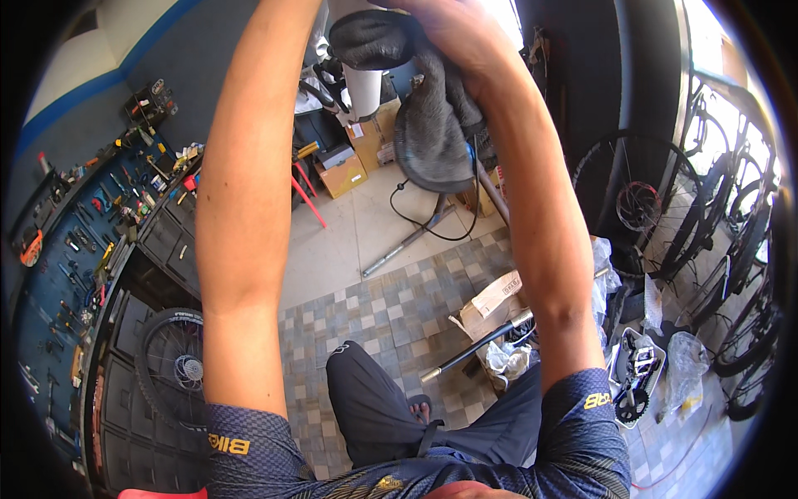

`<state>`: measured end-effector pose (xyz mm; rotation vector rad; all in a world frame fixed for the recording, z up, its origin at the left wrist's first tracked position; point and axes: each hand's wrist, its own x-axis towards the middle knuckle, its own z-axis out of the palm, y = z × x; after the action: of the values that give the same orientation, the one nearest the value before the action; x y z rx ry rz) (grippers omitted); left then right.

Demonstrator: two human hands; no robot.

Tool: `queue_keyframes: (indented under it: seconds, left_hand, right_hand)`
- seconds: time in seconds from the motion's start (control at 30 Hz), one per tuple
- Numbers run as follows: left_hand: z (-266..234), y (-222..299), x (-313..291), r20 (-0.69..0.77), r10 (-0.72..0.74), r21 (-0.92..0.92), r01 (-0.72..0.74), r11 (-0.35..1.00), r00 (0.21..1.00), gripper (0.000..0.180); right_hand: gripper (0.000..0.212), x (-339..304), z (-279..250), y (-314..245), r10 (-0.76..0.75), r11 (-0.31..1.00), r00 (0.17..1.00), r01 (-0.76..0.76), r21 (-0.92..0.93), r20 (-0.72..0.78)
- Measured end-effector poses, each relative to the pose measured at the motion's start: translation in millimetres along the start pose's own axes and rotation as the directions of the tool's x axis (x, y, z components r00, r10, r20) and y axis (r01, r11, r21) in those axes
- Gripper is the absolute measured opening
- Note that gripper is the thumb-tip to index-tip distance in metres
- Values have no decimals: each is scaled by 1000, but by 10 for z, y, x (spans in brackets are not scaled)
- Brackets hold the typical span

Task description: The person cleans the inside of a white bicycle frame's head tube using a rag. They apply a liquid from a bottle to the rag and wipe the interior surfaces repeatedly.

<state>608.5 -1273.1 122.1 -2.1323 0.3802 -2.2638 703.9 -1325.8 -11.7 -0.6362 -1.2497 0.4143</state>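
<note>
Black rubber, a folded bicycle tyre [432, 125], hangs bunched from my right hand [453, 29], whose fingers are wrapped tight round its upper fold, held high so the loops clear the tiled floor [391, 291]. My left hand is out of view above.

Short-sleeved jersey [573, 432] — dark blue, patterned, yellow lettering on both sleeves. Dark shorts [374, 407]. Forearms bare — sandal [420, 407] on one foot.
</note>
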Motion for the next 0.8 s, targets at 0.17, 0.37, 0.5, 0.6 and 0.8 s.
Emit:
queue_keyframes:
  seconds: [0.17,0.37,0.5,0.6,0.8]
  left_hand:
    - [0,228,-123,36,-84,-61,87,994,996,38]
    - [52,311,-59,-11,-158,-4,158,987,987,40]
    - [31,258,-54,-9,-131,37,131,991,991,43]
    - [33,152,-23,-2,-64,32,64,997,998,45]
    - [18,14,-31,-3,5,42,-5,999,1000,45]
  right_hand:
    - [28,32,13,6,-94,995,995,95,-20,38]
    - [29,20,103,31,-333,933,938,313,-177,-95]
    - [31,-62,161,64,-608,664,755,312,-680,-247]
    - [29,-69,173,95,-677,573,696,296,-765,-238]
    - [30,-339,-167,256,-258,961,952,236,-144,-162]
